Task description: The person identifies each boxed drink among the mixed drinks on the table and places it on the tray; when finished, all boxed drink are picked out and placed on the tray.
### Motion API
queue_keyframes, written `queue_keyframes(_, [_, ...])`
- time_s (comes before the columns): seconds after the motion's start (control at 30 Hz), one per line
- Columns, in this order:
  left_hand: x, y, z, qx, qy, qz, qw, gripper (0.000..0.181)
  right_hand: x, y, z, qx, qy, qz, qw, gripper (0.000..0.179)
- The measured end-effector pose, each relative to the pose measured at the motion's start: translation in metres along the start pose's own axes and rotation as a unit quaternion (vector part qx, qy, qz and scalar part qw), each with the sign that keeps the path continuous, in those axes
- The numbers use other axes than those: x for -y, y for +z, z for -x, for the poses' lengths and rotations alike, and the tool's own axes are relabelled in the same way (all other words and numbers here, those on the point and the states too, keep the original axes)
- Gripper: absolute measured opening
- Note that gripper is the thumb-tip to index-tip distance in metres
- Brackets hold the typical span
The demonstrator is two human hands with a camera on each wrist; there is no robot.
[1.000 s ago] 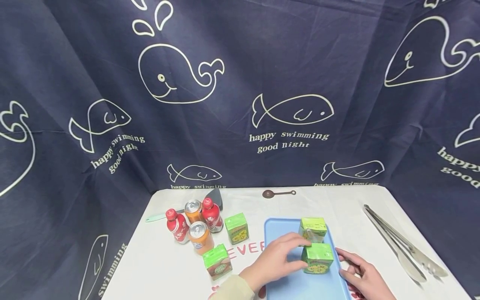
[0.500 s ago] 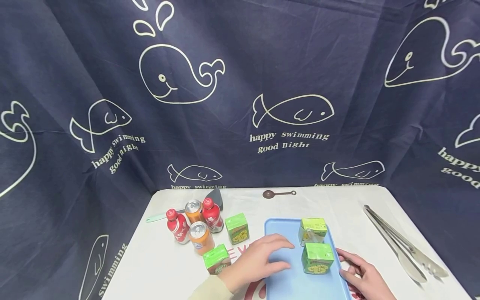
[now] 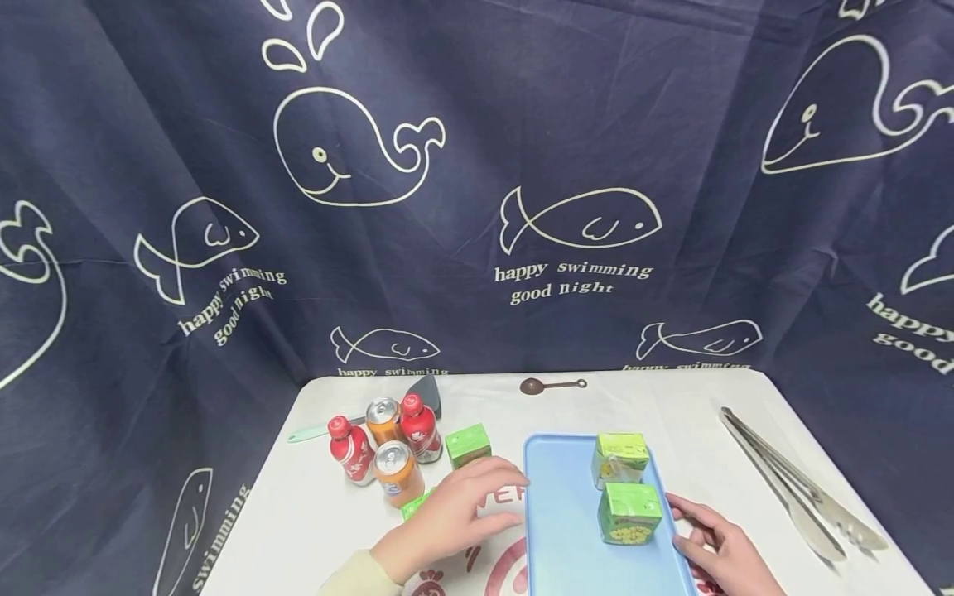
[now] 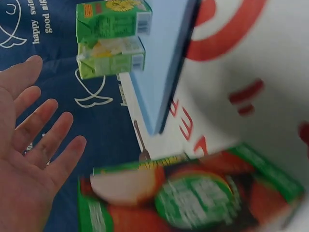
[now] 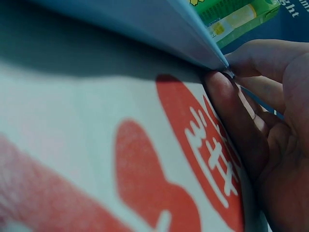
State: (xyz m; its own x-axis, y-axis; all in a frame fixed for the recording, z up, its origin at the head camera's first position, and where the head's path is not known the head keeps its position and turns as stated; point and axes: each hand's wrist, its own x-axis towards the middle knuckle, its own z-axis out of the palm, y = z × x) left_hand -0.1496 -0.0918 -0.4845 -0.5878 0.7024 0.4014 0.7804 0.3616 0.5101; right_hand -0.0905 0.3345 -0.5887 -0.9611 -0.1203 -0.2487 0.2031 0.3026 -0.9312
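Right hand (image 3: 721, 540) curls at right rim of smooth blue tray (image 3: 561, 526), long axis running away from person. Left hand (image 3: 450, 515), fingers loosely parted, left of tray; printed carton (image 4: 195, 198) near it. On tray: boxy front carton (image 3: 629, 514), rear carton (image 3: 622, 458). Beyond: brown spoon (image 3: 532, 386), cloth backdrop (image 3: 462, 273).

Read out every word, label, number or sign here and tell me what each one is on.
"happy swimming", repeated: the dark blue curtain.
"good night", repeated: the same curtain.
"VE", then a letter partly hidden by the tray: the white tablecloth.
White marks in the tablecloth's red print: not readable.
Cartons: print and barcodes too small or blurred to read.
Red bottles and orange cans: markings too small to read.
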Motion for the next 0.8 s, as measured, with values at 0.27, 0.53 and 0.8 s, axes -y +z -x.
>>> queue_keyframes(0.27, [0.014,-0.023,0.034,-0.006,-0.026,-0.033,0.9991,0.035,0.002,0.001,0.001,-0.006,0.002,0.007,1.0000,0.072])
queue_keyframes(0.53, [0.027,-0.039,0.062,-0.027,-0.062,-0.025,0.9974,0.038,0.003,0.000,0.003,-0.009,-0.003,0.009,0.9999,0.071])
queue_keyframes(0.8, [0.032,-0.048,0.082,-0.051,-0.058,-0.037,0.9963,0.044,0.004,0.001,0.002,-0.011,-0.005,0.013,0.9998,0.070])
